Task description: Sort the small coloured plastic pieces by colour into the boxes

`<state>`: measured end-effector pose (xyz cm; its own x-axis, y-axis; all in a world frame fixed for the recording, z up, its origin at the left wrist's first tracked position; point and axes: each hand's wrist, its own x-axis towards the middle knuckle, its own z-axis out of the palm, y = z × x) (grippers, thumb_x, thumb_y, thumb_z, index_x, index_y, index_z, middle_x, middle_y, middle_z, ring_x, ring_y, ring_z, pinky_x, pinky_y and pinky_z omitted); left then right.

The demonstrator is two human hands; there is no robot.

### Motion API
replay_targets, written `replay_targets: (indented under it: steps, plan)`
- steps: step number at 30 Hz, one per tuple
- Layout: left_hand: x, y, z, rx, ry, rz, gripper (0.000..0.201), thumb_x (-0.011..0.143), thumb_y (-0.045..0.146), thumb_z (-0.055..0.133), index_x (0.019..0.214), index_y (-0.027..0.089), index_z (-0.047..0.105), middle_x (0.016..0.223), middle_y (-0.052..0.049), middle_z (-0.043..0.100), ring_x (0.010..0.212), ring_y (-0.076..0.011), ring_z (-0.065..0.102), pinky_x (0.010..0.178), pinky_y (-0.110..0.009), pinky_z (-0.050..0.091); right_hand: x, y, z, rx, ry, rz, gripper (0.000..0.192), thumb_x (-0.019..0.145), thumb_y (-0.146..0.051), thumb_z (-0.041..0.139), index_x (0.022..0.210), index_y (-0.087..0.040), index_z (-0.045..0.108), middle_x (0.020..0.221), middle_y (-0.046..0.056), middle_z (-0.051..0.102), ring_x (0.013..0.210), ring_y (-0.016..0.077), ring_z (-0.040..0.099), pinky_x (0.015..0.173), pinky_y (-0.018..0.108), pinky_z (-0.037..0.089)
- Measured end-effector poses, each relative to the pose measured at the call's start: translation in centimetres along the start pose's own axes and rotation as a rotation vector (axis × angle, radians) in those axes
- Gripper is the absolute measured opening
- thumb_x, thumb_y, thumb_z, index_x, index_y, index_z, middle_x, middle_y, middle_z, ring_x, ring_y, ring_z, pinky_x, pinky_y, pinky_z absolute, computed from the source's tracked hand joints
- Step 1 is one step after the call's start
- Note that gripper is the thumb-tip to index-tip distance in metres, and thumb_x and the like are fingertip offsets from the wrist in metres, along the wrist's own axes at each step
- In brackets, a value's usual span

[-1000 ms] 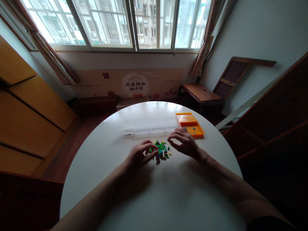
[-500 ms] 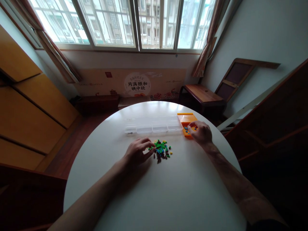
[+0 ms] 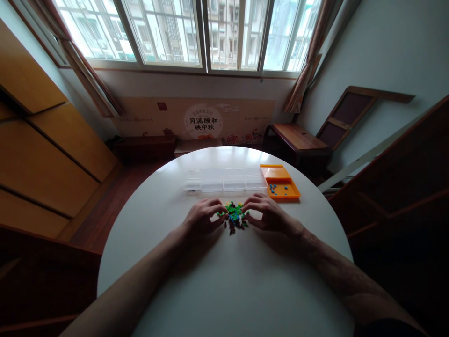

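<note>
A small pile of toy building bricks [image 3: 234, 213], green, blue, yellow and dark brown, lies on the white round table [image 3: 224, 281]. My left hand [image 3: 205, 215] is at the pile's left edge, fingers bent and thumb apart from them, with nothing visible held. From the right, my right hand [image 3: 266, 214] reaches to the opposite edge, its fingers and thumb also apart around the nearest bricks. Behind it stands an orange tray [image 3: 293, 191] with several small blue bricks [image 3: 272, 188] lying in it.
A clear plastic box with compartments [image 3: 235, 186] stands behind the pile, up against the orange tray's left side. Beyond the table are a wooden stool [image 3: 298, 136], a printed banner [image 3: 140, 117] and windows. Yellow cabinets [image 3: 70, 140] are at the left.
My right hand has left the orange tray and moved left and nearer to the pile. The tray's blue bricks now show fully. My left hand has stayed beside the pile.
</note>
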<state>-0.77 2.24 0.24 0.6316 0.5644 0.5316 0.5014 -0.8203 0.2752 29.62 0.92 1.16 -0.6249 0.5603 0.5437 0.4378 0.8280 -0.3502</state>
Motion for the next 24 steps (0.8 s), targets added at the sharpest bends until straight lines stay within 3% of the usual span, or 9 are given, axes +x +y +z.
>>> replay_targets:
  steps: [5,11,24]
  plan:
    - [-0.6,-0.3,0.3,-0.011,0.02,0.027,0.009,0.1,0.03,0.073,0.103,0.025,0.08,0.099,-0.003,0.078,0.075,-0.0134,0.068,0.073,-0.027,0.054,0.0,-0.8,0.7,0.033,-0.034,0.022,0.012,0.099,-0.022,0.076,0.11,-0.026,0.075,0.112,0.006,0.079,0.1,0.0239,0.07,0.092,0.041,0.058]
    - [-0.7,0.1,0.2,-0.044,-0.01,0.099,0.016,0.102,0.034,0.075,0.115,0.03,0.082,0.108,-0.004,0.078,0.086,-0.0159,0.073,0.08,-0.029,0.058,-0.1,-1.2,1.4,0.047,-0.048,-0.012,0.022,0.097,-0.021,0.078,0.118,-0.029,0.075,0.117,0.006,0.078,0.103,0.0244,0.07,0.095,0.042,0.06]
    - [-0.7,0.1,-0.4,-0.064,-0.095,0.067,0.01,0.105,0.027,0.071,0.107,0.028,0.081,0.11,-0.004,0.077,0.09,-0.0166,0.074,0.081,-0.027,0.056,0.4,-1.3,1.9,0.035,-0.055,-0.027,0.012,0.1,-0.022,0.079,0.11,-0.028,0.078,0.115,0.006,0.079,0.103,0.0226,0.072,0.097,0.041,0.061]
